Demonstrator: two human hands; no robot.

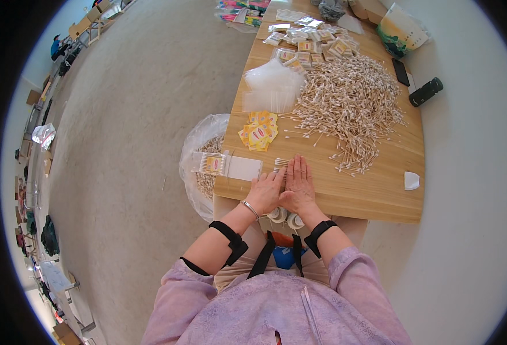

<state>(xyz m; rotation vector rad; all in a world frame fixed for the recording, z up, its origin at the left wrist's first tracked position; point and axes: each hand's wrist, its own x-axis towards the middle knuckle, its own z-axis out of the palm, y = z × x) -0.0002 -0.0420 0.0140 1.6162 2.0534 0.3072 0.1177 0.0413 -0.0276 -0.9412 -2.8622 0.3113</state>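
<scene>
A small row of cotton swabs point(281, 164) lies on the wooden table between my two hands. My left hand point(265, 192) rests against its near left side, fingers stretched forward and open. Flat on the table, my right hand point(300, 187) is open with its fingers straight and close together, its inner edge along the row. My palms and fingers hide part of the swabs. Left of them lie a white card point(245, 168) and a clear bag of swabs with a yellow label point(212, 164) at the table's edge. A large heap of loose swabs point(351, 103) spreads beyond my right hand.
Yellow cards point(259, 132), clear plastic sleeves point(270, 86) and filled packets point(316, 43) lie farther up the table point(345, 201). A bag of swabs point(204, 187) hangs low at the left edge. A black bottle point(426, 92) and phone point(400, 72) are by the wall.
</scene>
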